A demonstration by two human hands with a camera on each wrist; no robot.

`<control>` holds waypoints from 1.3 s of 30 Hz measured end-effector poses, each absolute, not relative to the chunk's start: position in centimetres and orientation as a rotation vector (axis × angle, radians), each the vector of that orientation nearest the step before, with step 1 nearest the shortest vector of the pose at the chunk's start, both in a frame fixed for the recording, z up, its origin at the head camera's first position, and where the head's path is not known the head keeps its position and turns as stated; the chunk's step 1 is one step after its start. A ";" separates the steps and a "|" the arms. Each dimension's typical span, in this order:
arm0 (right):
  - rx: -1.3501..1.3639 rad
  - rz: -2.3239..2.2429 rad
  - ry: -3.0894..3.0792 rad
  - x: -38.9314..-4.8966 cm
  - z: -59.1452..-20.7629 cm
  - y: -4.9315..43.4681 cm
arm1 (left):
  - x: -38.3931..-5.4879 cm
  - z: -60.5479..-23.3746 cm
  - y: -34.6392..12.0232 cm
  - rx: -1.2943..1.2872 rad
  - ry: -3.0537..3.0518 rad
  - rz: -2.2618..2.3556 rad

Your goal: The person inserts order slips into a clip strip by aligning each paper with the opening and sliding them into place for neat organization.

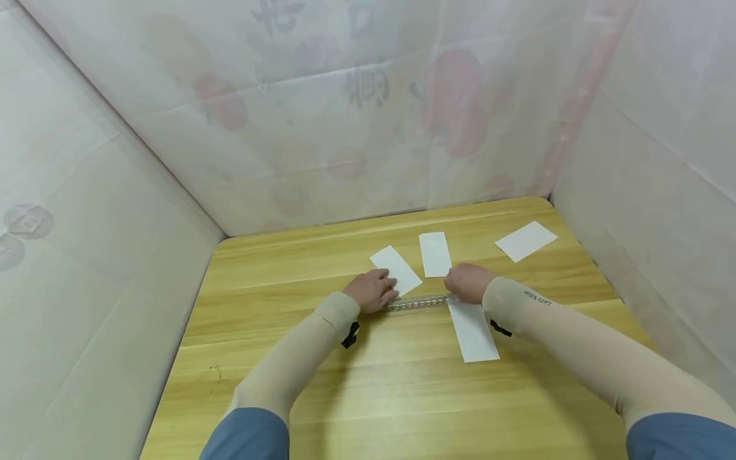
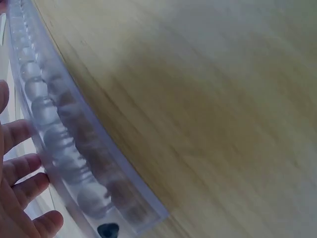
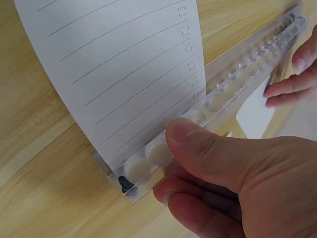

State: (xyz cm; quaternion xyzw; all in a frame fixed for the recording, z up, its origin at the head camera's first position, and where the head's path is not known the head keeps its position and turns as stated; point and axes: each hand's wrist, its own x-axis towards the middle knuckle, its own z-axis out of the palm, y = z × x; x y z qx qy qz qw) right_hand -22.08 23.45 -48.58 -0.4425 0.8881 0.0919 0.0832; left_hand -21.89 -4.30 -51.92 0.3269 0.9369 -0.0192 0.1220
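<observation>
A long clear plastic strip (image 1: 416,303), with a row of round pieces inside, lies crosswise between my hands. Dark bits show at both its ends in the wrist views. My right hand (image 1: 470,283) pinches it near its right end, the thumb on top and curled fingers beneath. A white paper slip (image 1: 474,335) with ruled lines and small checkboxes runs under that end. At the other end, my left hand (image 1: 370,289) has its fingers extended, with fingertips (image 2: 32,166) at the strip's long edge. Part of another slip (image 1: 397,268) lies just beyond the left hand.
Farther back on the wooden table (image 1: 259,268) lie a white slip (image 1: 435,254) at the middle and another slip (image 1: 526,241) at the right. Pale printed sheets (image 1: 345,140) stand as walls behind and on both sides.
</observation>
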 end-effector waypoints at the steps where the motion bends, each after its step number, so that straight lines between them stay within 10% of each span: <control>1: -1.329 0.287 2.653 -22.0 -48.5 23.5 | -21.9 -51.9 -4.3 0.963 2.731 -0.061; 39: -1.246 0.300 2.672 -22.5 -48.6 24.1 | -22.5 -51.0 -6.0 0.793 2.728 0.012</control>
